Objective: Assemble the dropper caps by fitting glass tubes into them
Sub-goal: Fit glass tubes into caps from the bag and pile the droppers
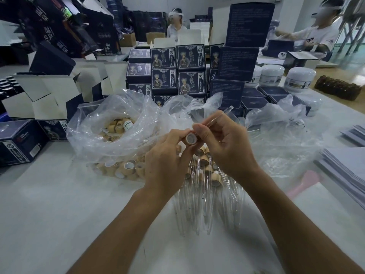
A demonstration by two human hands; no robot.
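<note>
Wood-coloured and round, the dropper cap [190, 138] sat pinched in the curled fingers of the left hand [167, 155], its pale open end turned toward the camera. The right hand [227, 147] was just beside it, thumb tip touching the cap's rim, its thumb and fingers closed round a glass tube [219, 116]. That tube slanted up and away to the right, its rounded tip standing clear above the knuckles; whether its lower end had entered the cap could not be told, since the fingers hid it.

Below both hands, on the white table [59, 214], lay a heap of assembled droppers [205, 186], caps toward the far side and clear tubes pointing toward the person. Left of the hands a clear plastic bag [110, 123] gaped open, holding loose caps [116, 127] of the same wood colour; more showed through its lower wall. Another crumpled clear bag [284, 127] lay to the right. Behind the bags stood stacks of dark blue printed boxes [177, 70], with open white cartons [49, 89] at far left and white jars [300, 79] at far right. A stack of grey sheets [347, 167] rested at the table's right edge.
</note>
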